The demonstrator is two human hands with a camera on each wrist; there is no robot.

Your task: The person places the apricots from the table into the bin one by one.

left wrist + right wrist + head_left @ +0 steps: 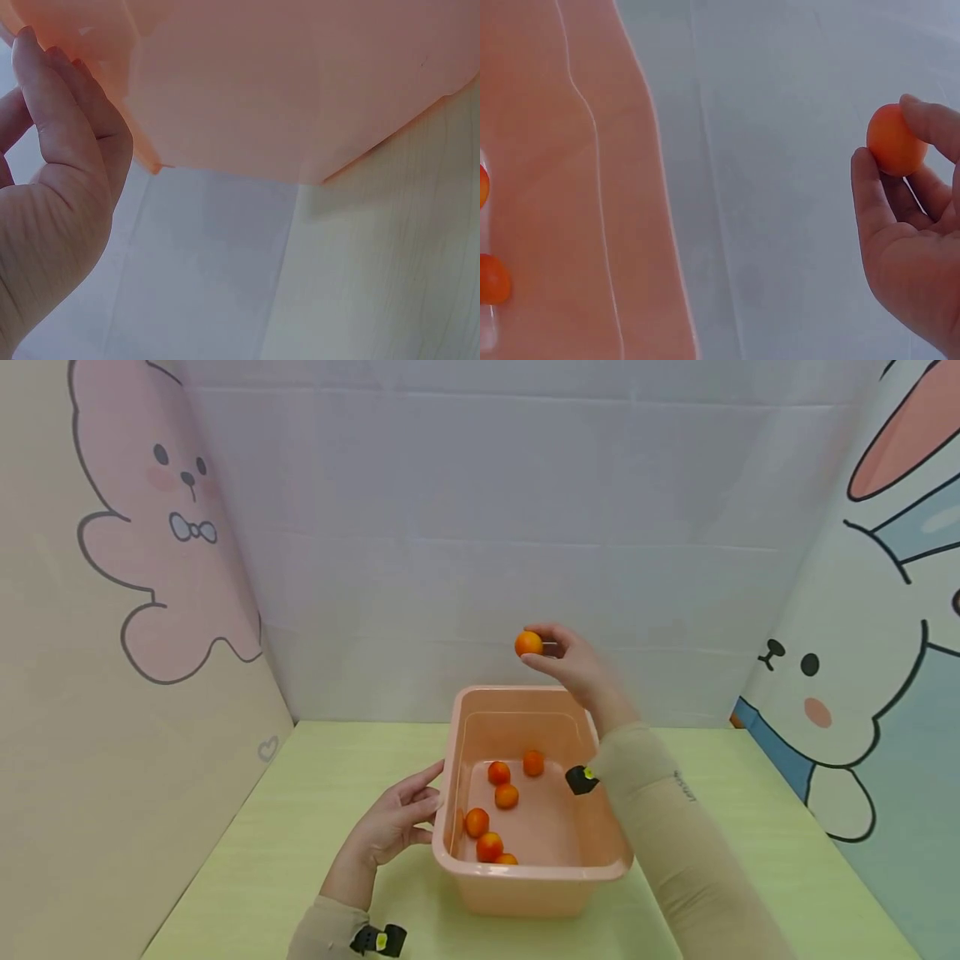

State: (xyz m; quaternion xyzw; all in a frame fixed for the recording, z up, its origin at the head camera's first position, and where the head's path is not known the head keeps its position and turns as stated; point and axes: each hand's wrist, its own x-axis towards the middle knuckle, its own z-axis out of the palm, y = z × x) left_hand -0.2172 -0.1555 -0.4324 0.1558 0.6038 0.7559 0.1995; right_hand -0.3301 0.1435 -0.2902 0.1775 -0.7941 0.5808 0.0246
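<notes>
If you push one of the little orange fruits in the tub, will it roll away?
Probably. The orange fruits look round and smooth, so a nudge should send one rolling across the flat tub floor until a wall stops it. They seem light: the right hand holds one with just fingertips.

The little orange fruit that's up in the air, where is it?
In the head view the fruit is pinched in the right hand, held up above the far rim of the peach tub, in front of the white back wall.
</notes>
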